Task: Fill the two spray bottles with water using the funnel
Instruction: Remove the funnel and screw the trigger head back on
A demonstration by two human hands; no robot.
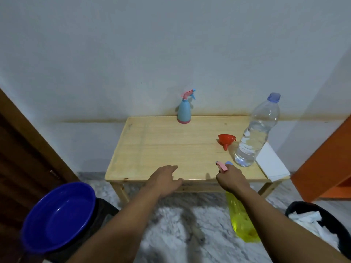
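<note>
At the near edge of the wooden table, the right hand grips the yellow spray bottle by its neck, body hanging below the tabletop. The left hand rests on the edge, fingers relaxed and together. The blue spray bottle stands at the back; the red funnel lies beside the water bottle. Set-up seems underway: next, stand the yellow one upright and unscrew its sprayer.

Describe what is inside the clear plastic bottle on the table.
The clear plastic bottle holds water to about two-thirds; above that, it looks empty. Its cap is on.
</note>
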